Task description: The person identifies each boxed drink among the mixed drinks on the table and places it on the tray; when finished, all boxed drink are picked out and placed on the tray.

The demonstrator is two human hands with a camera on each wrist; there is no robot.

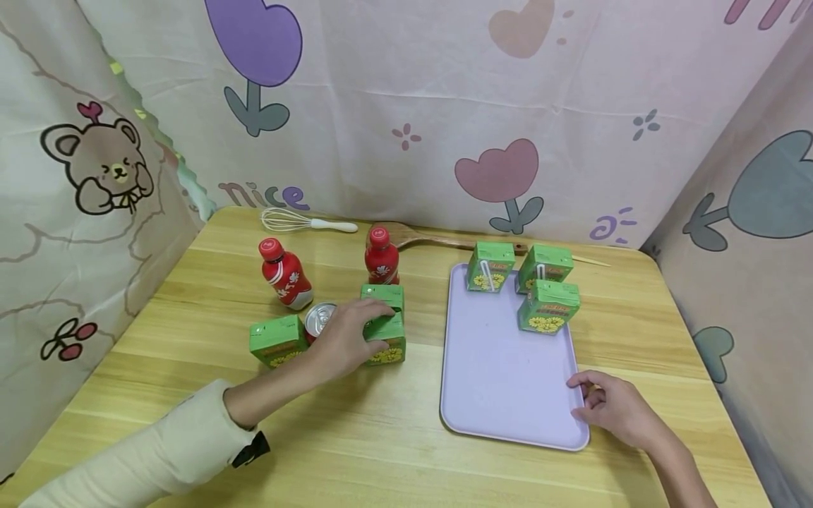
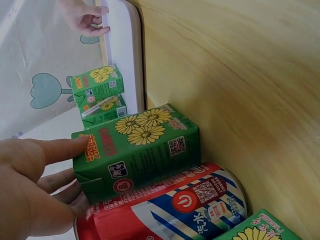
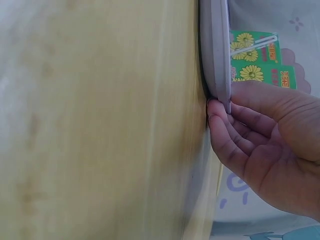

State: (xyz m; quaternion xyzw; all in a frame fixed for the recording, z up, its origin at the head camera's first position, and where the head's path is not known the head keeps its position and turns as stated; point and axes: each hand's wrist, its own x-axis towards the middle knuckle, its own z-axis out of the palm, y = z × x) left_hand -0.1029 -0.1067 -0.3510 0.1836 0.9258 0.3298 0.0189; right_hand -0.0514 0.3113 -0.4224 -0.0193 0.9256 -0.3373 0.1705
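Note:
My left hand (image 1: 346,339) grips a green juice carton (image 1: 386,346) with yellow flowers, thumb on the near side and fingers behind. In the left wrist view the carton (image 2: 140,150) stands beside a red, white and blue soda can (image 2: 190,210). Another green carton (image 1: 381,291) is just behind the gripped one. At the right, my right hand (image 1: 619,409) pinches the side rim of a lilac tray (image 1: 508,381); the right wrist view has thumb above and fingers under the rim (image 3: 217,55). Toward the tray's far end stand three green cartons (image 1: 548,307).
Two red bottles (image 1: 286,274) stand behind the can, and one more green carton (image 1: 278,340) is left of it. A whisk (image 1: 308,221) and a wooden spatula (image 1: 438,240) lie along the table's back edge, before a printed curtain (image 1: 394,92).

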